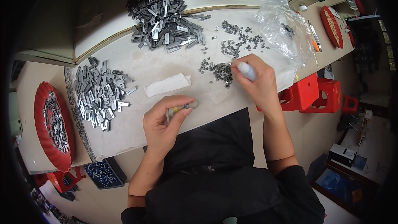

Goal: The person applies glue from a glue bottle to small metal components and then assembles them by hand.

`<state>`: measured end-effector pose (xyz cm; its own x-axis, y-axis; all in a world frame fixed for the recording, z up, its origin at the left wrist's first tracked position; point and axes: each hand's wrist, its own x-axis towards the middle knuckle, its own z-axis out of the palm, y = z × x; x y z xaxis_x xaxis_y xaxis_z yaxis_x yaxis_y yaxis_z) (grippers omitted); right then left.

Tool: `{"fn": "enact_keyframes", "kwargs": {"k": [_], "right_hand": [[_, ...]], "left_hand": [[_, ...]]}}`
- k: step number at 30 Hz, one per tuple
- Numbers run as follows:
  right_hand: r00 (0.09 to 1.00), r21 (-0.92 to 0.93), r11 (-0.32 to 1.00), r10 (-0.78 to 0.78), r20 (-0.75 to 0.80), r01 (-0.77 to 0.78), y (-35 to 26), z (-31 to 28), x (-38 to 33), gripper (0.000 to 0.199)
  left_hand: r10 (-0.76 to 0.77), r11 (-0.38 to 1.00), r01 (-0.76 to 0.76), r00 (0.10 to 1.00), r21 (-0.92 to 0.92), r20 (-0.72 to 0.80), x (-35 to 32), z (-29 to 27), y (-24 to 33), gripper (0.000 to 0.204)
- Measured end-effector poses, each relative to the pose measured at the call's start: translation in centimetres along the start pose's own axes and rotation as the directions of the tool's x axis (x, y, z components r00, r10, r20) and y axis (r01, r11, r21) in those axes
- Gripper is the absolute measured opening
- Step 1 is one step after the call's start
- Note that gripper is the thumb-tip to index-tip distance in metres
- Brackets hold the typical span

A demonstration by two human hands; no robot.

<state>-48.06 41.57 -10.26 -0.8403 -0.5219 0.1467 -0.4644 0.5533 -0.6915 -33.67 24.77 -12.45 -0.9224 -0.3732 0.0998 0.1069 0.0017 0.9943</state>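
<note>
My left hand [159, 120] is closed near the table's front edge, pinching a small metal part [186, 106] between thumb and fingertips. Pale and yellow wrapping [175, 110] shows around fingers of that hand. In my right hand [262, 84] is a small translucent white squeeze bottle [247, 71], tilted. Its fingertips are at the right edge of a heap of tiny dark metal pieces [222, 72]; whether they also grip one of these I cannot tell. A folded white paper strip [168, 85] lies beyond my left hand.
Long metal clips form a large pile [163, 25] at the back and another pile [99, 93] at left. A red scalloped tray [41, 120] holds more. Clear plastic bags [286, 33] lie back right, near a cutter knife [316, 43]. Red stools [304, 93] stand right of the table.
</note>
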Motion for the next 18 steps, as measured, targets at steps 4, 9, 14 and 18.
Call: {"fn": "enact_keyframes", "kwargs": {"k": [4,9,14,18], "right_hand": [[0.993,-0.005,0.995,0.098,-0.067,-0.099,0.9,-1.1,0.4,0.01],[0.999,0.005,0.999,0.032,-0.009,-0.032,1.1,-0.6,0.8,0.01],[0.997,-0.01,0.997,-0.074,0.005,0.074,0.4,0.1,1.5,0.012],[0.996,-0.095,0.992,-0.079,0.05,0.084,0.4,-0.1,2.2,0.013]], "left_hand": [[0.002,1.0,-0.002,1.0,-0.008,0.001,0.0,0.0,-0.1,0.018],[0.001,1.0,-0.001,1.0,0.015,0.002,0.0,0.0,0.0,0.019],[-0.003,1.0,0.003,1.0,0.025,-0.001,0.0,0.2,0.1,0.018],[0.001,1.0,-0.002,1.0,0.03,0.003,0.1,0.2,0.1,0.018]]}}
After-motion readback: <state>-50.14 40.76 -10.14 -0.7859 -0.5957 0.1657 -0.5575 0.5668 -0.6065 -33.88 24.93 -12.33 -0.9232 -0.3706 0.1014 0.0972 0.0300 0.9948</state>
